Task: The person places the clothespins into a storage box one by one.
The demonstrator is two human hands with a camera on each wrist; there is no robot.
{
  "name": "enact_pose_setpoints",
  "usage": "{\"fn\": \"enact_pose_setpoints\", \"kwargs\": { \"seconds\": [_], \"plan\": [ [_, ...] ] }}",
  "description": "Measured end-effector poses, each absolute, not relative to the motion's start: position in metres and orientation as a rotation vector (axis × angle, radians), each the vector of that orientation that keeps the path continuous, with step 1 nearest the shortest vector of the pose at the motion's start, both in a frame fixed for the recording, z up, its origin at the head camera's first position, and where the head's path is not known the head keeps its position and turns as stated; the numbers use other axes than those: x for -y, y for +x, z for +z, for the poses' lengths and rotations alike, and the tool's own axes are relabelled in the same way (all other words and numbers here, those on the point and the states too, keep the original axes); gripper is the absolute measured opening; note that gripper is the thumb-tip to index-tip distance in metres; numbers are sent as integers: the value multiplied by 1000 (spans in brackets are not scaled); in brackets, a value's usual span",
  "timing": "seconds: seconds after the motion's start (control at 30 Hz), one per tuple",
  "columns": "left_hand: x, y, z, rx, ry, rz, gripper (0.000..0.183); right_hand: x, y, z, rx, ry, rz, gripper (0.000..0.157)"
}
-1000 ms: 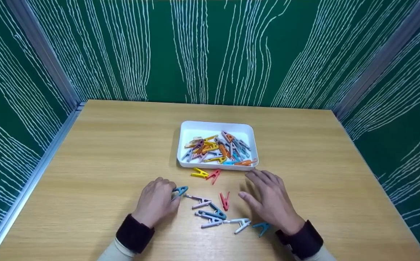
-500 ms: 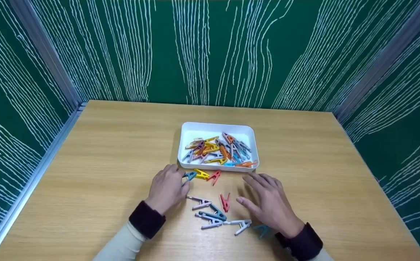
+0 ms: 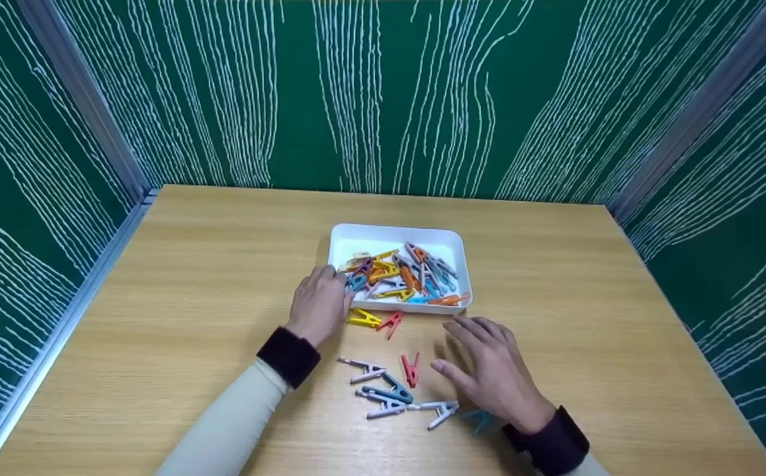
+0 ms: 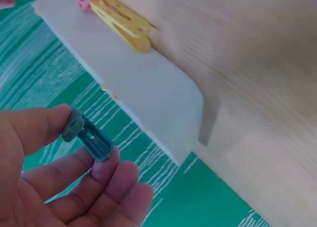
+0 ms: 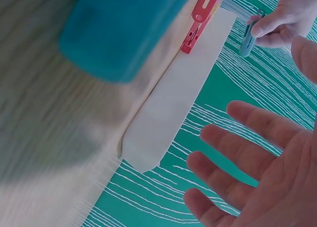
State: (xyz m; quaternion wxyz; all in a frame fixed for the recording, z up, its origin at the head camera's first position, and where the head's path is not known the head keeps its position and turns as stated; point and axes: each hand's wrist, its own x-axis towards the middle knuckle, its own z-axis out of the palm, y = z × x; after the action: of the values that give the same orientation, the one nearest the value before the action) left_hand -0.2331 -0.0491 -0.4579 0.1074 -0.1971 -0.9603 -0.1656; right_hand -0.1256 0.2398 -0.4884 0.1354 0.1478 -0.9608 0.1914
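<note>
My left hand (image 3: 320, 305) pinches a dark teal clothespin (image 4: 93, 138) between thumb and fingers, at the left front corner of a white tray (image 3: 436, 237). In the head view this clothespin overlaps the tray's contents. Inside the tray lies a pile of clothespins (image 3: 386, 270) in orange, yellow, purple and blue. My right hand (image 3: 495, 370) is held over the table with fingers spread and nothing in them, as the right wrist view shows. Under its wrist lies a teal clothespin (image 3: 478, 420), partly hidden.
A yellow clothespin (image 3: 364, 318) and a red clothespin (image 3: 391, 324) lie before the tray. Another red clothespin (image 3: 411, 369) is closer in. Pale lilac clothespins (image 3: 386, 403) and a dark teal clothespin (image 3: 397, 390) lie at the front. Green walls enclose the table (image 3: 224, 264).
My left hand has moved forward and right from the near table to the tray's left corner, carrying the teal clothespin. The right hand has stayed almost still.
</note>
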Motion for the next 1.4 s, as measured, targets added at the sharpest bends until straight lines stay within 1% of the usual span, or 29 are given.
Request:
{"fn": "enact_pose_setpoints", "kwargs": {
  "seconds": [0.23, 0.3, 0.47, 0.8, 0.97, 1.23, 1.4],
  "plan": [
    [39, -259, -461, 2842, -539, -447, 30, -241, -125, -489, 2749, 455, 566, 64],
    [36, -264, -463, 2826, -542, -415, 34, -241, -125, -489, 2750, 457, 565, 64],
    [35, -266, -469, 2822, -529, -414, 55, -240, -126, -489, 2760, 450, 565, 65],
    [43, -251, -468, 2862, -502, -535, 59, -240, -128, -489, 2788, 422, 562, 67],
    [49, -238, -468, 2908, -467, -591, 63, -242, -128, -489, 2799, 409, 564, 67],
    [67, -215, -474, 2813, -497, -638, 60, -244, -130, -492, 2743, 450, 545, 67],
    [77, -198, -477, 2803, -505, -621, 61, -244, -130, -491, 2727, 464, 550, 67]
  ]
}}
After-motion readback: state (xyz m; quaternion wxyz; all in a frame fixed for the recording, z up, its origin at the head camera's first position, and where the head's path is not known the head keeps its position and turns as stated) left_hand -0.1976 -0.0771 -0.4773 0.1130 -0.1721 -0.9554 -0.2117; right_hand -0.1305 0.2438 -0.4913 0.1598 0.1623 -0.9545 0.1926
